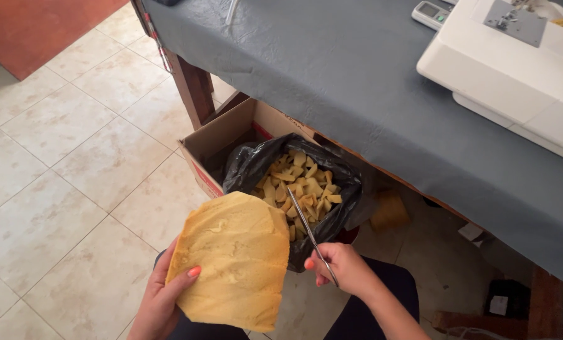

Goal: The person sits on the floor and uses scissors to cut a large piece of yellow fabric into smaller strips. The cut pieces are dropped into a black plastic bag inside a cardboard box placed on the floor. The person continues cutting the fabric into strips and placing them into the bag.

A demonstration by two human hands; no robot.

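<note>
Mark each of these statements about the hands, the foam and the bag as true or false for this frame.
1. The left hand holds a yellow foam sheet. True.
2. The right hand is empty. False: it holds scissors whose blades point up toward the bag.
3. The black plastic bag holds small yellow foam pieces. True.
4. The bag sits on top of the table. False: it is on the floor below the table edge, beside a cardboard box.
5. A white sewing machine stands on the grey-covered table. True.
6. The floor is carpeted wall to wall. False: pale tiles cover most of it.
</note>
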